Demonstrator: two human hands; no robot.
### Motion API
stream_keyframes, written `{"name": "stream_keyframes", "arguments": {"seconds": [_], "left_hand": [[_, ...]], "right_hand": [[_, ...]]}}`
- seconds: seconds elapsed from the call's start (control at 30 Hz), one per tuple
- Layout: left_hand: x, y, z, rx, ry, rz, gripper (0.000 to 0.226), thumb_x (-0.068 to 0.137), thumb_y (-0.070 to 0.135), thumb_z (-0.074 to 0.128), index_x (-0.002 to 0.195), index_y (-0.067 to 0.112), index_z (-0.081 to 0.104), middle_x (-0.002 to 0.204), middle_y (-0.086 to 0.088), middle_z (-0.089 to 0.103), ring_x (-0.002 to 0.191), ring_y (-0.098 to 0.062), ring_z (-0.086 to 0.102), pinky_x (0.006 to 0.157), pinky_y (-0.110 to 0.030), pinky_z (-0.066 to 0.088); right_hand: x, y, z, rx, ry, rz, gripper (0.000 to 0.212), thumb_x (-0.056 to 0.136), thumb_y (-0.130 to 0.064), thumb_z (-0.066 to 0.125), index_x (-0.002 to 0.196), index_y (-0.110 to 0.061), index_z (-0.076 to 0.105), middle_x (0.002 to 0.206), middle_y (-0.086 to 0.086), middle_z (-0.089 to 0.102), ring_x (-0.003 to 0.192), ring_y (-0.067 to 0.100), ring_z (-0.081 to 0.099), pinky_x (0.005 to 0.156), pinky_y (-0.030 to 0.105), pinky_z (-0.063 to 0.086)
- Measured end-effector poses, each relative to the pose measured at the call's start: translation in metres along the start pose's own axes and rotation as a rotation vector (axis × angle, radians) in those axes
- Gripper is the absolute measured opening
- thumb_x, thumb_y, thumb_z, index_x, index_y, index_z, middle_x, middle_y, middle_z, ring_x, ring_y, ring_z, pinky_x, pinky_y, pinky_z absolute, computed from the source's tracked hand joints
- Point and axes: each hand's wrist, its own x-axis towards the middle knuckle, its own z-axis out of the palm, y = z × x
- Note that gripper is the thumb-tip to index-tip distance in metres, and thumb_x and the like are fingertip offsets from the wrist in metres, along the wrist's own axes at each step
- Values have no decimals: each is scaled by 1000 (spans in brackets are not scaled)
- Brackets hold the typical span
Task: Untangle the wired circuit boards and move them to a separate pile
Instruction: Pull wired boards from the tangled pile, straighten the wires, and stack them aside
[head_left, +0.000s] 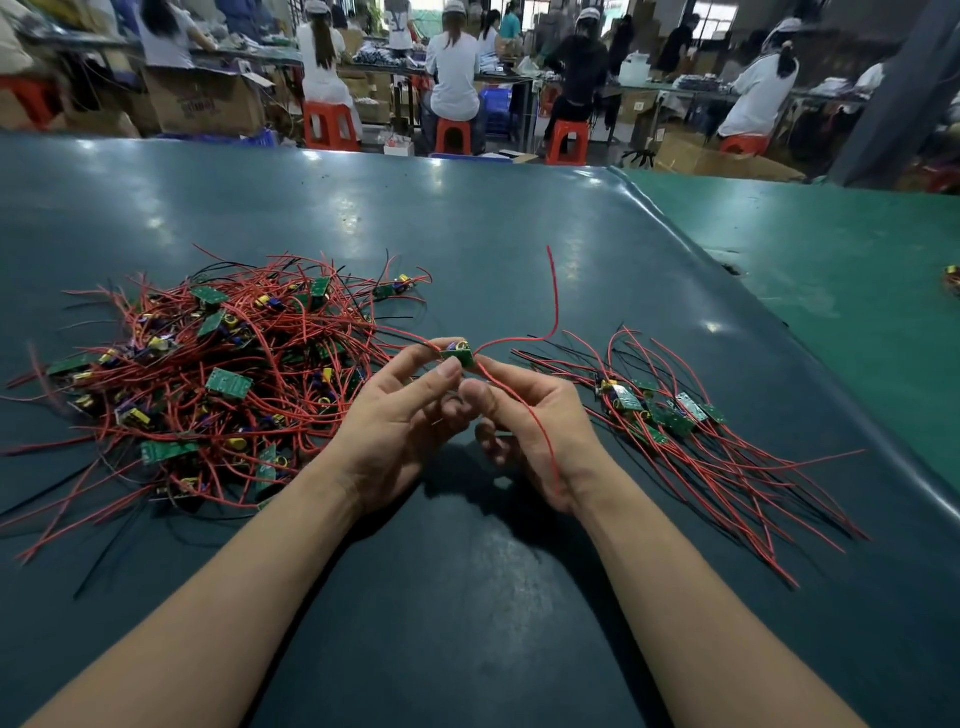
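Note:
A big tangled pile of small green circuit boards with red and black wires (208, 384) lies on the table at the left. A smaller, straighter pile of boards (670, 415) lies at the right, wires trailing toward me. Between them my left hand (400, 421) pinches one small green board (460, 356) at its fingertips. My right hand (524, 426) holds the same board from the right. One of its red wires (555, 291) curls up and away; another red wire runs down across my right palm. A wire still leads from the board back to the left pile.
The dark teal table (467, 597) meets a lighter green surface (831, 270) at the right, where another small board (951, 275) sits at the frame edge. Behind the table, people sit on red stools (454, 136) at benches with cardboard boxes.

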Motion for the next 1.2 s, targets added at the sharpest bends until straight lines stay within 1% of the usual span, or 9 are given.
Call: {"name": "stream_keyframes", "arguments": {"seconds": [0.17,0.33,0.43,0.53,0.67,0.8,1.0,1.13,1.2], "left_hand": [[-1,-1,4,102,-12,6,27,77,10,64,105,12,63,75,-8,68,53,-11,55,55,-19,51],[0,-4,3,126,21,30,28,74,8,66,101,10,63,73,-8,69,56,-14,60,58,-22,54],[2,-7,3,127,26,70,18,74,15,68,91,11,64,74,-8,69,60,-16,65,63,-24,56],[3,-10,1,217,77,205,21,72,16,72,90,10,65,79,-9,70,68,-19,66,70,-27,57],[4,-14,-3,526,145,383,27,80,4,74,104,8,62,90,-10,70,76,-14,70,75,-24,55],[3,-15,1,577,135,382,24,73,0,79,94,3,67,82,0,75,78,-12,71,75,-21,55],[1,-13,4,516,76,327,18,72,3,78,87,5,67,74,0,74,64,-13,69,63,-19,54],[-1,-10,4,505,19,291,23,68,14,77,86,6,67,74,1,72,60,-14,65,64,-22,54],[-1,-9,3,506,2,273,23,68,14,78,87,5,67,73,0,71,60,-15,64,65,-23,54]], "right_hand": [[2,0,0,-25,154,-94,21,72,-33,74,82,-15,78,65,-1,66,40,7,47,38,15,35],[5,-1,2,-14,236,-101,9,82,-19,72,88,-15,77,58,0,61,38,9,43,36,14,30],[6,-2,1,9,208,-83,9,88,-11,67,91,-13,76,56,-2,57,39,9,42,36,15,30],[6,-2,3,72,169,-19,7,90,-9,65,94,-7,71,61,1,62,40,9,45,35,16,32],[6,-1,3,58,193,63,20,91,-20,66,72,-15,72,58,-2,59,40,9,46,35,16,34],[7,2,3,1,228,-35,16,95,-17,61,87,-8,72,53,-5,52,39,7,42,34,16,31],[10,-2,-3,83,307,-45,16,84,-19,73,71,-12,76,56,0,57,37,5,39,35,15,28],[11,-4,-6,111,341,-27,17,66,-31,77,64,-14,77,56,1,61,37,4,40,36,15,28],[13,-7,-9,123,388,-44,18,65,-31,78,61,-14,75,57,0,63,37,4,40,35,15,28]]}}
